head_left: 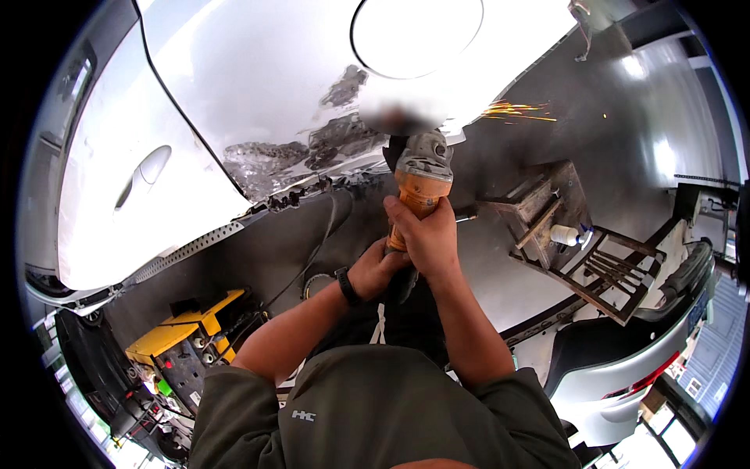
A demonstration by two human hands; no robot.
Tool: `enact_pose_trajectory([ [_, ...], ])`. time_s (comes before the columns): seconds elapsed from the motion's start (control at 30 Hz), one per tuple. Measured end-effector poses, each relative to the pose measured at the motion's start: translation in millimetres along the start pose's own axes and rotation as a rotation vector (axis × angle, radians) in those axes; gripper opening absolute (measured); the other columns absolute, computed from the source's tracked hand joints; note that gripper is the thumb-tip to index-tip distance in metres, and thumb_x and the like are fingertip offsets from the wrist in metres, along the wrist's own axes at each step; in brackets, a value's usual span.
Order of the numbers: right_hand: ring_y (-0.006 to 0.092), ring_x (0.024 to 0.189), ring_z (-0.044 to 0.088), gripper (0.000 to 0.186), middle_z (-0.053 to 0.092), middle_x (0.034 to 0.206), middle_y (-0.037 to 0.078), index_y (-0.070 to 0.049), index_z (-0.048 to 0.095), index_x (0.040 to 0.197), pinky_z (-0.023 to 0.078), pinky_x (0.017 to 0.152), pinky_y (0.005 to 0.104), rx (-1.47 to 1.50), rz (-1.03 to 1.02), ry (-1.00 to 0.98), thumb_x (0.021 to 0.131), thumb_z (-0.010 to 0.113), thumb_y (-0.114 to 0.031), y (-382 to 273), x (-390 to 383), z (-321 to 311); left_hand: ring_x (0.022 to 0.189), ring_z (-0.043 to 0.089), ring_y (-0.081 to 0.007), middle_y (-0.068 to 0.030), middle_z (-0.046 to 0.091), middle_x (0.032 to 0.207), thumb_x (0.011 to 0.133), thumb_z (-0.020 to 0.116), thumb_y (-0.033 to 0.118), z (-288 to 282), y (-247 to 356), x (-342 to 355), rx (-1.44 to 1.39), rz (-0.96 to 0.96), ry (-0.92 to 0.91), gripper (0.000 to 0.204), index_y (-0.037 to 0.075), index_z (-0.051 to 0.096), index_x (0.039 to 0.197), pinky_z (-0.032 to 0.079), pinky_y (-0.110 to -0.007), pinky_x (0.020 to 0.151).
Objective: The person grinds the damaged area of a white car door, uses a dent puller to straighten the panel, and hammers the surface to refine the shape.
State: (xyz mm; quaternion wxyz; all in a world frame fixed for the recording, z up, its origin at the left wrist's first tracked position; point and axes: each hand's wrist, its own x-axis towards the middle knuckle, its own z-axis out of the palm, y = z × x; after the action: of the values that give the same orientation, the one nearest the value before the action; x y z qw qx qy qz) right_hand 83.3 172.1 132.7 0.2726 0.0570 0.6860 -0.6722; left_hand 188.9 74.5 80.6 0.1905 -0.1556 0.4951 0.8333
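2 sleeves: dark olive, part of the shirt that fills the lower middle, with bare forearms reaching up from them.
Wristwatch: black, strapped on the left wrist.
Left hand: bare, clasped around the rear of the angle grinder's body.
Right hand: bare, wrapped around the orange body just ahead of the left hand, thumb laid along its left side.
Angle grinder: orange body, worn grey metal head, held in both hands at the lower edge of the car panel.
Disc area: a dark blur in front of the panel; the exact contact is too blurred to tell.
Car panel: white, with 1 round fuel flap above the grinder and rough grey bare patches left of the disc.
Sparks: orange streaks flying right, past the panel's edge.
Car door: white, left of the panel seam, with 1 handle.
Wooden stand: right of the grinder, with 1 white bottle by it.
Tool cart: yellow-topped, lower left.
Bumper: silver, with 1 red light strip, lower right.
Dark car: far left, beyond the cart.
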Motion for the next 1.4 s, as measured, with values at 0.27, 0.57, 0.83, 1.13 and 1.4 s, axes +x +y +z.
enact_pose_trajectory([
  [0.27, 0.0183, 0.095, 0.068, 0.057, 0.069, 0.107, 0.011, 0.004, 0.057, 0.119, 0.055, 0.082, 0.0327, 0.013, 0.000, -0.069, 0.082, 0.086, -0.028, 9.3, -9.0, 10.4, 0.096, 0.065, -0.0144, -0.0047, 0.069, 0.106, 0.094, 0.061, 0.036, -5.9, -1.8, -19.1, 0.170, 0.079, 0.027, 0.042, 0.002, 0.061, 0.119, 0.052, -0.031, 0.085],
  [0.57, 0.0210, 0.095, 0.070, 0.060, 0.070, 0.109, 0.014, 0.005, 0.058, 0.119, 0.056, 0.084, 0.0345, -0.062, -0.022, -0.051, 0.081, 0.086, -0.032, 6.9, -8.9, 13.6, 0.100, 0.064, -0.0153, -0.0051, 0.068, 0.107, 0.093, 0.061, 0.037, -6.8, 0.5, -20.8, 0.109, 0.020, 0.036, 0.043, 0.002, 0.061, 0.119, 0.051, -0.031, 0.089],
  [0.83, 0.0156, 0.090, 0.068, 0.050, 0.070, 0.102, 0.009, 0.003, 0.060, 0.117, 0.055, 0.079, 0.0310, -0.001, -0.087, -0.095, 0.083, 0.084, -0.025, 9.9, -3.5, 12.5, 0.108, 0.063, -0.0172, -0.0082, 0.065, 0.116, 0.096, 0.056, 0.057, -10.3, 5.2, -19.2, 0.187, 0.099, 0.025, 0.064, 0.000, 0.056, 0.126, 0.049, -0.034, 0.096],
  [1.13, 0.0113, 0.078, 0.065, 0.034, 0.069, 0.090, 0.004, 0.000, 0.063, 0.111, 0.054, 0.071, 0.0282, 0.110, -0.066, -0.125, 0.088, 0.081, -0.018, 12.1, 3.3, 4.3, 0.107, 0.063, -0.0158, -0.0060, 0.067, 0.118, 0.096, 0.062, 0.031, -6.1, 10.3, -10.5, 0.151, 0.026, 0.057, 0.043, 0.000, 0.058, 0.126, 0.049, -0.032, 0.096],
  [1.4, 0.0119, 0.078, 0.066, 0.032, 0.068, 0.089, 0.004, 0.000, 0.063, 0.111, 0.055, 0.070, 0.0295, 0.294, -0.173, -0.204, 0.089, 0.079, -0.018, 3.6, 6.7, -4.6, 0.096, 0.065, -0.0158, -0.0061, 0.067, 0.105, 0.096, 0.060, 0.039, 9.6, 22.6, -8.9, 0.223, 0.036, 0.149, 0.045, 0.001, 0.058, 0.119, 0.052, -0.032, 0.085],
])
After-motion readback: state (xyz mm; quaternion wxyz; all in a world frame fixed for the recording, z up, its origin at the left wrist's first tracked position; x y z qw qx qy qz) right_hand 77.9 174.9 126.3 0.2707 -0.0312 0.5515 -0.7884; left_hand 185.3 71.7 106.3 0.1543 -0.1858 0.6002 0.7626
